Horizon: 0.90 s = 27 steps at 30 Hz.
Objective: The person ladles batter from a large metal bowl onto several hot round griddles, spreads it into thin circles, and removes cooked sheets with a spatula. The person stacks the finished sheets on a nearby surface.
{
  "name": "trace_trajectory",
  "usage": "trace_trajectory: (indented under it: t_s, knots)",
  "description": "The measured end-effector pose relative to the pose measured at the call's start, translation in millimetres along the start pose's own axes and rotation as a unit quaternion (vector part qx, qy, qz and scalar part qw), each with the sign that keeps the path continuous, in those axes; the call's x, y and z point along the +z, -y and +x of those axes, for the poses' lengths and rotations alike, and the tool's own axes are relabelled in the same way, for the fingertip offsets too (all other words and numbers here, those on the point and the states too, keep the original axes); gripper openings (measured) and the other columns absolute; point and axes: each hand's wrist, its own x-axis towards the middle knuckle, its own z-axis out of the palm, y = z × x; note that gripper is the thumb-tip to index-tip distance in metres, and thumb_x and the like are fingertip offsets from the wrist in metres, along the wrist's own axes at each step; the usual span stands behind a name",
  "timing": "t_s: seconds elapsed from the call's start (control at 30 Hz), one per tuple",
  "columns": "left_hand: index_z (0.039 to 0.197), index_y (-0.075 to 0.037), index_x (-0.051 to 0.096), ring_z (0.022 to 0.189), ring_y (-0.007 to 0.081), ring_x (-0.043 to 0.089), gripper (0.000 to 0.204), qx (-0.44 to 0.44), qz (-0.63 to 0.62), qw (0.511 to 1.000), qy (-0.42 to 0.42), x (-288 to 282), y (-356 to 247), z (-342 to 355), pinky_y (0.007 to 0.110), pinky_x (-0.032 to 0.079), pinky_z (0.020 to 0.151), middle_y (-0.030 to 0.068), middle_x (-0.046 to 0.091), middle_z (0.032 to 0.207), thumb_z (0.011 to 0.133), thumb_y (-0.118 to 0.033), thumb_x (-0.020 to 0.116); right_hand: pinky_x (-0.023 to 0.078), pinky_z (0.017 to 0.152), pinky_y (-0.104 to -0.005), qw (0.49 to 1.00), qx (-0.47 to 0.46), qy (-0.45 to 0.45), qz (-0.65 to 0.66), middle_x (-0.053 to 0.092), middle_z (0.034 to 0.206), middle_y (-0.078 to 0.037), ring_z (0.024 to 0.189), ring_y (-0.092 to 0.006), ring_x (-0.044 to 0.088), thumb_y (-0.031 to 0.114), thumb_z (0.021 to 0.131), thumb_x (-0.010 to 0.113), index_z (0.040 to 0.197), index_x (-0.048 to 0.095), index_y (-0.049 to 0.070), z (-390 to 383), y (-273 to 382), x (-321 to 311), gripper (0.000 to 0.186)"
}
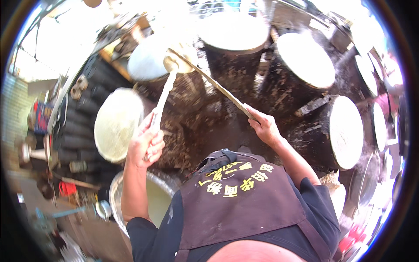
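Observation:
My left hand (146,142) is closed around the pale, crusted handle of a ladle (166,91). Its rounded cream-coloured head (173,62) is up at the far end, over the rim of a dark vat (183,89) with a whitish top. Between the fingers of my right hand (264,125) is the near end of a long wooden stick (220,88). The stick slants away to the left, and its far tip meets or overlaps the ladle's head; I cannot tell whether they touch. Glare washes out what lies behind the head.
Dark vats with bright white tops curve around me, including a far one (235,32) and others at right (305,59), (346,133). At left stand a pale round-topped vat (118,124) and a bucket of cloudy liquid (158,196). Stacked dark cylinders (78,115) lie beyond.

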Motion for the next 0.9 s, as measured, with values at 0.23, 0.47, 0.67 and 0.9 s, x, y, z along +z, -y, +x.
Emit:
trace_trajectory:
  t_s: [0.23, 0.47, 0.67, 0.9]
  knots:
    - [0.122, -0.018, 0.045, 0.043, 0.0037, 0.036, 0.023, -0.042, 0.009, 0.986, 0.162, 133, -27, 216, 0.017, 0.031, 0.031, -0.0021, 0.042, 0.065, 0.099, -0.014, 0.047, 0.051, 0.074, -0.0422, 0.984, 0.111, -0.127, -0.065, 0.064, 0.096, -0.023, 0.089, -0.0395, 0.063, 0.007, 0.086, 0.059, 0.131, 0.053, 0.013, 68, -88, -96, 0.046]
    - [0.087, -0.013, 0.047, 0.040, 0.0063, 0.040, 0.020, 0.048, 0.270, 0.962, 0.000, 208, 26, 389, 0.022, 0.032, 0.031, -0.0005, 0.046, 0.061, 0.099, -0.029, 0.049, 0.050, 0.066, -0.0496, 0.936, 0.220, -0.113, -0.252, 0.059, 0.077, -0.020, 0.072, -0.0404, 0.062, 0.009, 0.087, 0.053, 0.137, 0.046, 0.019, 120, -168, -119, 0.051]
    - [0.125, -0.016, 0.056, 0.053, 0.0194, 0.058, 0.035, 0.293, 0.600, 0.741, -0.065, 154, 51, 504, 0.034, 0.047, 0.046, 0.0081, 0.062, 0.072, 0.092, -0.029, 0.058, 0.052, 0.067, -0.0491, 0.940, 0.232, -0.067, -0.239, 0.059, 0.089, -0.022, 0.074, -0.0412, 0.063, 0.012, 0.085, 0.059, 0.137, 0.040, 0.015, 146, -196, -99, 0.055]
    - [0.128, -0.031, 0.054, 0.082, 0.0342, 0.068, 0.036, 0.317, 0.819, 0.447, -0.170, 181, -81, 479, 0.048, 0.052, 0.074, 0.0116, 0.069, 0.096, 0.092, -0.029, 0.054, 0.053, 0.065, -0.0483, 0.918, 0.268, -0.105, -0.273, 0.059, 0.083, -0.022, 0.072, -0.0405, 0.064, 0.014, 0.087, 0.056, 0.134, 0.044, 0.016, 162, -219, -69, 0.048]
